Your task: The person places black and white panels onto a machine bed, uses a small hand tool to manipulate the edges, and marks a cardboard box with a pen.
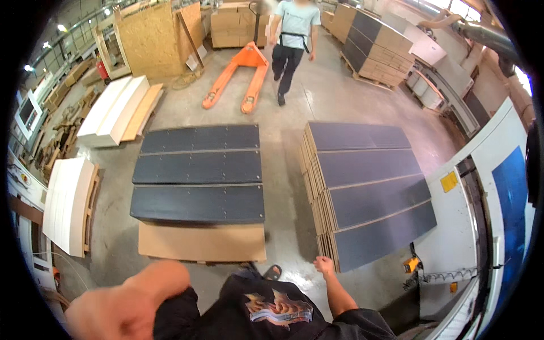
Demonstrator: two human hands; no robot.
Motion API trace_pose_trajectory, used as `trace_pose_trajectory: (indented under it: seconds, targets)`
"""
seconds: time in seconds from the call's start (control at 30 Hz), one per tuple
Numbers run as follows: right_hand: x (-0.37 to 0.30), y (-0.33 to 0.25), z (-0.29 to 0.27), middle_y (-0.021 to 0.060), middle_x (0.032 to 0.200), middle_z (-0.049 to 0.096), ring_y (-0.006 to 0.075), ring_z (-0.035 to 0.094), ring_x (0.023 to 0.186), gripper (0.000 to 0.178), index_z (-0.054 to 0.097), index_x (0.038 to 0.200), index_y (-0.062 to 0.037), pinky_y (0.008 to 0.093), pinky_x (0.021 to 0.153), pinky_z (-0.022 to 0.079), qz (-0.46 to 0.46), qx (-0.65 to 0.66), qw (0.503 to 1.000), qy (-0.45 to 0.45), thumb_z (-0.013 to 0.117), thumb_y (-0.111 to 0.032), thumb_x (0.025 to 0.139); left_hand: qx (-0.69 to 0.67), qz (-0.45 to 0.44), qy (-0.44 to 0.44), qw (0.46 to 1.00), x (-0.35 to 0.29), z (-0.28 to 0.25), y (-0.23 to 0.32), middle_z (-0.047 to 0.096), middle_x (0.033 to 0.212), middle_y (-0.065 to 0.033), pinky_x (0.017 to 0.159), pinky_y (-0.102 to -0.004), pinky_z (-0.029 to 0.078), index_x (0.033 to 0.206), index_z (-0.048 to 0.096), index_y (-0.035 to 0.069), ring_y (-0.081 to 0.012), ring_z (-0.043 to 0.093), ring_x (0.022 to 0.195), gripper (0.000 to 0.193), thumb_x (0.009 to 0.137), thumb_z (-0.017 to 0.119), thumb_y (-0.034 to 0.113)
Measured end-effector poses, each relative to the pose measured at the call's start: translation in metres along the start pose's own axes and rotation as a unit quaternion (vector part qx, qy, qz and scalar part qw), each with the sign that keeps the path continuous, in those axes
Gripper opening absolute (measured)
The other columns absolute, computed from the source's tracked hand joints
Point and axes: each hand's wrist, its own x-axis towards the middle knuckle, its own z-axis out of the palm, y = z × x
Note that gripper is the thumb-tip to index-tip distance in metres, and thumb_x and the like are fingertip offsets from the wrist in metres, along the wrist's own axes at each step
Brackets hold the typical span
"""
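Observation:
My left hand is raised close at the lower left, smeared by motion, so its fingers cannot be read. Beyond it lies a stack of dark grey panels in three rows, with small holes along their faces. A bare brown board shows at its near end. My right hand, fingers curled in with nothing visible in them, is beside the near left corner of a second stack of dark panels. Whether it touches that stack I cannot tell. The stack's layered brown edges face left.
A person in a light blue shirt walks beyond the stacks, beside an orange pallet jack. White panels lie on pallets at left. A white machine stands at right. More panels are stacked at the far right.

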Motion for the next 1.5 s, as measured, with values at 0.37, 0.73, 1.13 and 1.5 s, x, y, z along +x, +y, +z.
trace_pose_trajectory:
  seconds: [0.37,0.73,1.13,1.5]
  targets:
    - [-0.004,0.063,0.022,0.0125,0.083,0.074,0.0191,0.068,0.062,0.03,0.071,0.108,-0.0014,0.0315,0.051,0.053,0.105,-0.006,0.994,-0.022,0.063,-0.023,0.088,0.147,-0.683,0.311,0.645,-0.412,0.112,-0.103,0.056,0.076,0.0036,0.059,-0.0217,0.041,0.087,0.06,0.003,-0.0037,0.049,0.069,0.01,0.089,0.068,0.008]
    - [0.173,-0.03,-0.008,0.0152,0.08,0.073,0.0266,0.071,0.072,0.036,0.077,0.089,-0.0046,0.0391,0.069,0.056,0.034,-0.385,0.902,-0.193,0.063,-0.037,0.082,0.281,-0.77,0.113,0.561,-0.405,0.096,-0.246,0.066,0.071,-0.0119,0.065,-0.0328,0.052,0.09,0.064,0.002,-0.019,0.064,0.065,0.026,0.083,0.072,0.026]
    - [0.311,-0.27,0.04,0.0072,0.089,0.072,0.0144,0.066,0.067,0.025,0.068,0.109,-0.0054,0.0287,0.058,0.053,-0.01,-0.033,0.981,-0.19,0.058,-0.026,0.099,0.238,-0.887,0.22,0.328,-0.604,0.182,-0.203,0.067,0.068,-0.0128,0.061,-0.0368,0.052,0.086,0.069,-0.001,-0.0219,0.065,0.061,0.031,0.082,0.067,0.029]
    - [0.35,-0.143,0.039,0.0108,0.089,0.074,0.0242,0.071,0.074,0.026,0.074,0.087,-0.0049,0.0394,0.069,0.056,-0.198,-0.414,0.838,-0.297,0.063,-0.028,0.086,0.254,-0.855,0.417,0.175,-0.555,0.246,-0.166,0.062,0.065,-0.0091,0.05,-0.0307,0.045,0.088,0.068,-0.003,-0.0172,0.058,0.053,0.037,0.09,0.055,0.031]
